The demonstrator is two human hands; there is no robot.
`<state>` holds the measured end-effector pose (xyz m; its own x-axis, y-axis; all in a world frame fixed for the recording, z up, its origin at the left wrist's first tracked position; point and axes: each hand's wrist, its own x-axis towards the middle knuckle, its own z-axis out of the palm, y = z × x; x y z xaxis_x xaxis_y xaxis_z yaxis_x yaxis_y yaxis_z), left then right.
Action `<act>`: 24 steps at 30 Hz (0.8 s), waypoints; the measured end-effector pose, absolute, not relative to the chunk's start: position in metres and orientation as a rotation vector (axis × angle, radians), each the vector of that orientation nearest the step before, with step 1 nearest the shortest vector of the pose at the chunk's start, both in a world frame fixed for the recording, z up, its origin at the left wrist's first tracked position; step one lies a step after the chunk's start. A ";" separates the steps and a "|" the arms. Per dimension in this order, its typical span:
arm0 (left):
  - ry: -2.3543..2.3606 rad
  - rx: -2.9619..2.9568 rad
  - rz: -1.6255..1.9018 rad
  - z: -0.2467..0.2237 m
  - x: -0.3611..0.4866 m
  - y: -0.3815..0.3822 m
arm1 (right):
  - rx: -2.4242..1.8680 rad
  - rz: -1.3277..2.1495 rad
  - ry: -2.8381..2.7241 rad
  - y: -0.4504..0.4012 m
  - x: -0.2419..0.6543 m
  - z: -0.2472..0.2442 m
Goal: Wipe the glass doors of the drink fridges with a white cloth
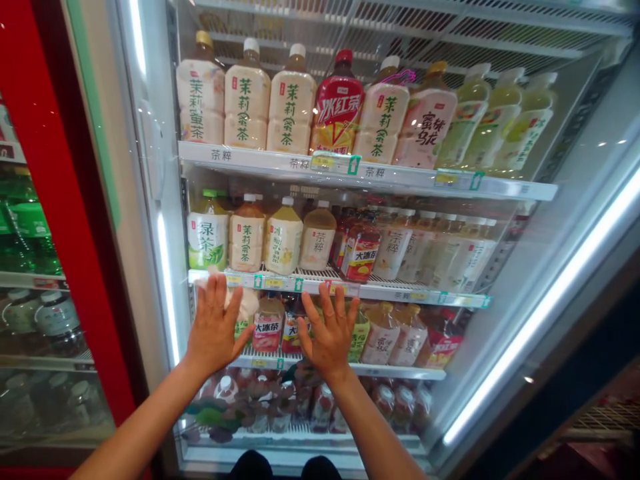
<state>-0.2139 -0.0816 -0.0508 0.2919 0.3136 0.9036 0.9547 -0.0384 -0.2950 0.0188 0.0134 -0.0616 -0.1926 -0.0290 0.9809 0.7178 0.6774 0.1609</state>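
Note:
My left hand (213,327) is raised at the left of the lit drinks fridge, its fingers spread over a white cloth (246,303). The cloth shows beyond the fingertips and beside the thumb, held flat against what looks like the glass door. My right hand (330,333) is open and bare, palm forward and fingers apart, in front of the third shelf. Behind the hands stand a pink-labelled bottle (267,327) and a green-labelled bottle (359,337), partly covered by the right hand.
Upper shelves carry rows of tea bottles, among them a red iced tea bottle (340,103) and a green tea bottle (207,230). A light strip (545,300) runs down the right side. The red frame (75,220) of another fridge stands left. My knees (251,465) show below.

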 end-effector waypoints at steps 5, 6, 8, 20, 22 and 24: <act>-1.167 -1.639 -0.715 -0.079 -0.220 -0.091 | -0.555 -0.751 -1.635 0.013 0.019 -0.062; -1.182 -1.625 -0.729 -0.068 -0.223 -0.091 | -0.554 -0.752 -1.633 0.013 0.019 -0.062; -1.216 -1.567 -0.785 -0.040 -0.227 -0.089 | -0.554 -0.756 -1.630 0.013 0.019 -0.062; -1.136 -1.707 -0.711 -0.058 -0.197 -0.081 | -0.538 -0.726 -1.637 0.013 0.019 -0.062; -1.150 -1.650 -0.760 -0.039 -0.193 -0.076 | -0.536 -0.720 -1.630 0.013 0.019 -0.062; -1.135 -1.641 -0.770 -0.039 -0.187 -0.072 | -0.543 -0.721 -1.622 0.012 0.019 -0.063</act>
